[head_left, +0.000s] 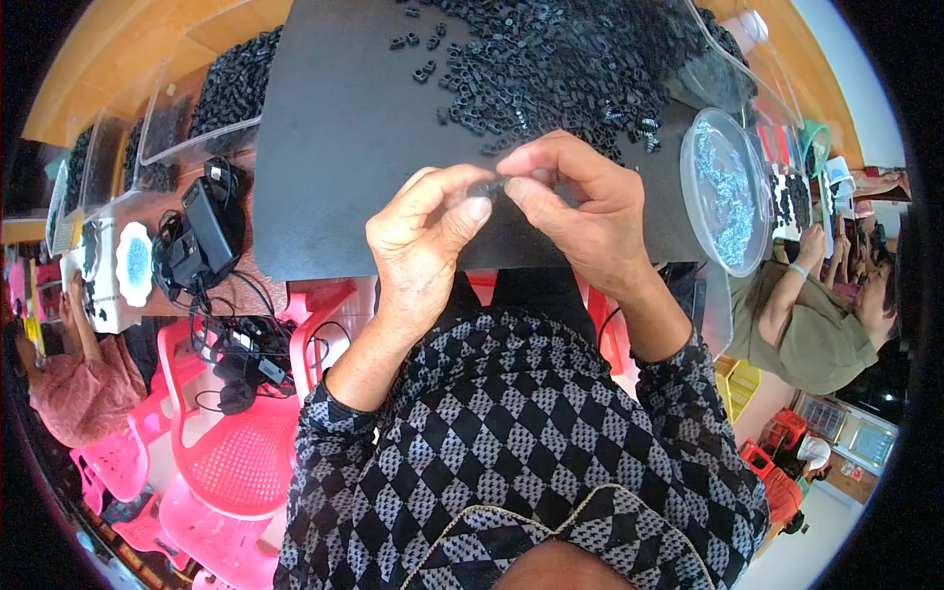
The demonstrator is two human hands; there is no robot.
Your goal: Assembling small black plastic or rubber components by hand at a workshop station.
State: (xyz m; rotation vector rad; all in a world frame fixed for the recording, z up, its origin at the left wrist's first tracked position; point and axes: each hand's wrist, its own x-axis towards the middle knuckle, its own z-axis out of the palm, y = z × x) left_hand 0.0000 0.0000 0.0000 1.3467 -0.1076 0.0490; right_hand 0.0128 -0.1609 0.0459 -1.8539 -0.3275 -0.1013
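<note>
Both hands meet over the near part of a dark grey work mat (334,147). Between thumb and forefinger, my left hand (418,221) pinches a small black plastic part (484,187). Close against it, my right hand (585,206) has its thumb and forefinger pressed together at the part's right end; whatever sits in that pinch is too small to make out. Just beyond the hands spreads a large pile of small black plastic parts (551,69), with a few loose ones toward its left. A round clear tray (693,197) of small silvery pieces stands to the right.
Clear bins of black parts (236,88) stand at the far left. A black power adapter (202,221) with tangled cables lies left of the mat, above a pink chair (236,462). Other people sit at both sides, one in a green top (816,324).
</note>
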